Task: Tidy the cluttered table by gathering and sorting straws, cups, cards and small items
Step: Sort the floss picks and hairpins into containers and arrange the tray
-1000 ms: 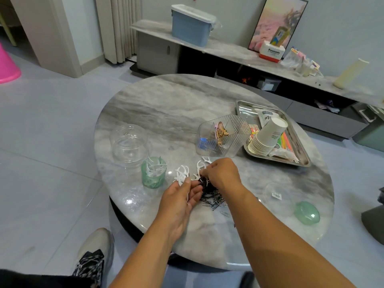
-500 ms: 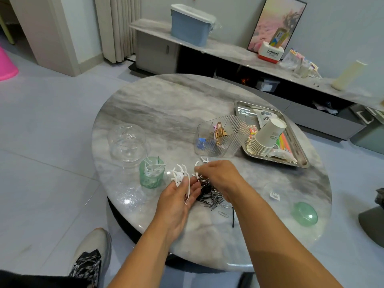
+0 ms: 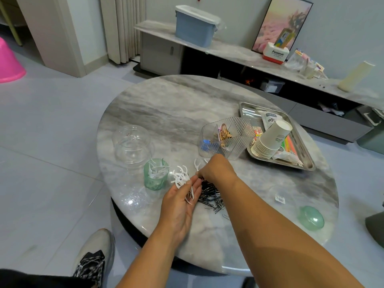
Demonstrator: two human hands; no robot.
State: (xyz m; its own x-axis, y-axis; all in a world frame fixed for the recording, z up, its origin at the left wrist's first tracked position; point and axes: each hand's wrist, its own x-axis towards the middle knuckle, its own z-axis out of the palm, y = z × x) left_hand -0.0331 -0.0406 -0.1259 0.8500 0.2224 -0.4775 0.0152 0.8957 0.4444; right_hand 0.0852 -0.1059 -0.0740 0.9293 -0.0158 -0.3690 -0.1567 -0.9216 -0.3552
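My left hand (image 3: 180,201) lies palm up near the front of the round marble table (image 3: 166,113) and holds a bunch of white floss picks (image 3: 181,177) between thumb and fingers. My right hand (image 3: 214,169) hovers fingers down over a heap of black hairpins and clips (image 3: 209,194), its fingertips pinching at the heap's far edge beside a loose floss pick (image 3: 196,164). What the fingertips hold is hidden. A green cup (image 3: 155,177) with floss picks inside stands just left of my left hand.
A clear ribbed organizer (image 3: 227,138) with gold clips sits behind my right hand. A metal tray (image 3: 307,161) holds stacked paper cups (image 3: 270,140) and coloured straws. A clear lidded jar (image 3: 132,146) stands at left, a green lid (image 3: 311,218) at right.
My left hand has opened palm up with more floss picks gathered in it. My right hand has shifted slightly back and up over the far edge of the black heap.
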